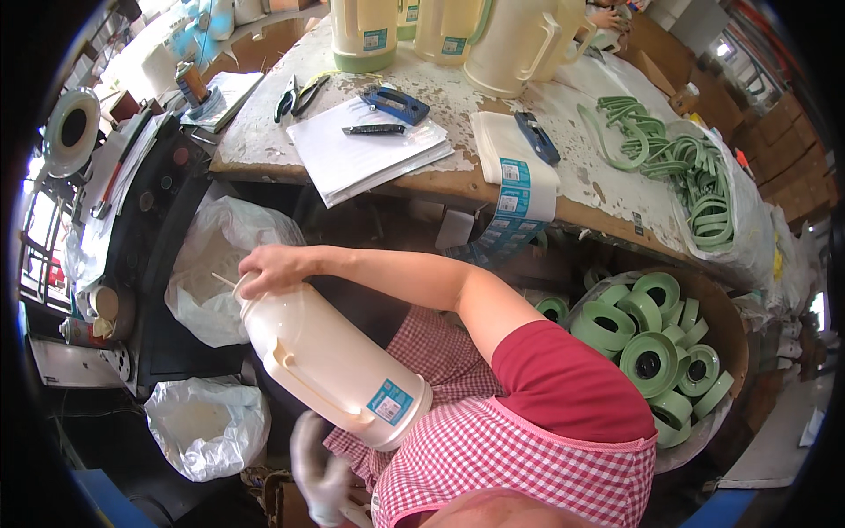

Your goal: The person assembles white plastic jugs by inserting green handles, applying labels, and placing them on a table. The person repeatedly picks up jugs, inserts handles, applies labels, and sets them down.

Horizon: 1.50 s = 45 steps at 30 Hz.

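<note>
A cream plastic thermos jug (326, 352) lies tilted across my lap, its base against my checked apron. It has a side handle and a blue-and-white label (389, 402) near the base. My bare right hand (268, 267) reaches across and grips its upper end, fingers curled over the rim. A thin pale stick-like piece (223, 280) juts out beside those fingers; I cannot make out what it belongs to. My left hand (319, 475), in a whitish glove, is below the jug and apart from it, smeared by motion, so its fingers do not show clearly.
Bag-lined bins (207, 427) stand at the left. On the worn workbench (255, 145) are upright jugs (363, 35), pliers (299, 97), papers (352, 163), cutters (537, 138), a label strip (513, 198) and green straps (709, 189). A box of green rings (653, 361) sits right.
</note>
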{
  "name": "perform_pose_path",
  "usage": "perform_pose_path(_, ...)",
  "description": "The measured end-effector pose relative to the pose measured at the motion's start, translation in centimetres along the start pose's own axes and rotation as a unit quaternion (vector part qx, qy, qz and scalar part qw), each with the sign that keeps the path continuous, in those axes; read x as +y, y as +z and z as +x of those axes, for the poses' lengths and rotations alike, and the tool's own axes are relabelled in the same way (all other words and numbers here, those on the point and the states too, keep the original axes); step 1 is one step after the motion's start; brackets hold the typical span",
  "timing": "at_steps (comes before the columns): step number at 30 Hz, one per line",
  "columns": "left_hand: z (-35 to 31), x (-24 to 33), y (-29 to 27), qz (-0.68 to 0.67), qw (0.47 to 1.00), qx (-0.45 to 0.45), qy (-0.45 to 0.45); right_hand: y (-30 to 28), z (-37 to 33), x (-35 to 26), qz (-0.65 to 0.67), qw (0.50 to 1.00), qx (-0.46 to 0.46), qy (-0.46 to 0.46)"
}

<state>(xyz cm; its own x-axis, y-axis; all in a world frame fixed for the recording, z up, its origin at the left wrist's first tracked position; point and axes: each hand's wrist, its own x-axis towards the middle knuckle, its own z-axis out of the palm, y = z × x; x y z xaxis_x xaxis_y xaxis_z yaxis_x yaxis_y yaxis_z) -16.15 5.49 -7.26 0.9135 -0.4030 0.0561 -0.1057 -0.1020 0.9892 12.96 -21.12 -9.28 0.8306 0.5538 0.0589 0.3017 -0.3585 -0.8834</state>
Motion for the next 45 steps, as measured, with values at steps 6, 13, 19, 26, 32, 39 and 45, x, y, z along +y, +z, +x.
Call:
perform_pose_path(6, 17.5, -1.0, -7.5, -0.122, 0.983, 0.039, -0.128, -1.5, -2.4, -5.7, 0.044, 0.997, -0.037, -0.053)
perform_pose_path(13, 25.1, -1.4, 1.3, -0.179, 0.976, 0.123, -0.025, -4.6, -8.3, -8.8, -0.012, 0.998, 0.035, -0.043)
perform_pose_path(19, 21.5, 1.6, -1.3, -0.154, 0.986, -0.04, -0.049, -7.9, -6.0, -4.3, 0.244, 0.924, 0.277, -0.098)
perform_pose_path(26, 6.0, 12.3, -9.7, -0.139, 0.939, 0.267, 0.164, -12.3, -2.1, 5.8, 0.502, 0.827, 0.214, 0.134)
perform_pose_path(32, -2.1, 12.9, -14.5, 0.047, 0.857, 0.49, 0.152, -22.3, 12.1, -2.4, 0.315, 0.878, 0.341, -0.117)
perform_pose_path(39, 0.4, 7.7, -13.7, 0.217, 0.854, 0.462, 0.101, 3.7, 15.0, 9.4, -0.454, 0.889, -0.047, 0.039)
perform_pose_path(45, 2.3, 7.2, -11.3, 0.225, 0.873, 0.429, 0.058, 6.0, 13.5, 9.1, -0.278, 0.957, 0.073, 0.039)
